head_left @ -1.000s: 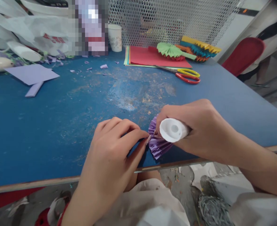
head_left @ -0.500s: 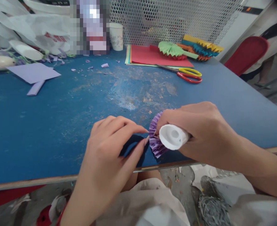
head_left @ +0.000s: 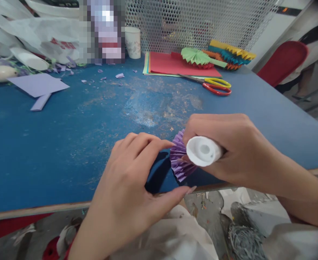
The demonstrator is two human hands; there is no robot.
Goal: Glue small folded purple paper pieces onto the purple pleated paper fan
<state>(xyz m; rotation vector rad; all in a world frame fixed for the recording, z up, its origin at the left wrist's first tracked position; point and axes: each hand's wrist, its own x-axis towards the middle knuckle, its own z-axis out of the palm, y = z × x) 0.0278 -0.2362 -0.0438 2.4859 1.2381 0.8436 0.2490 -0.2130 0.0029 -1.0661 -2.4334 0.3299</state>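
My right hand (head_left: 226, 144) is closed around a white glue stick (head_left: 203, 151), whose round end points up at me. Its lower end is hidden behind the hand. Underneath lies a purple pleated paper fan (head_left: 179, 160), near the front edge of the blue table; the right hand covers its right part. My left hand (head_left: 137, 173) is open on the fan's left side, thumb and index finger spread wide. Its index fingertip is at the fan's upper left rim, and the thumb reaches past the lower edge, near the table's front edge.
Scissors (head_left: 215, 85) lie beyond my hands, by stacked coloured paper (head_left: 164, 63) with a green pleated fan (head_left: 195, 56) on it. At the back left are a purple paper piece (head_left: 36, 85), paper scraps and a plastic bag (head_left: 45, 36). A paper cup (head_left: 133, 43) stands before the perforated panel.
My left thumb and index finger have spread apart from the fan's left rim, the thumb dropping toward the table edge. My right hand has shifted slightly up and right with the glue stick.
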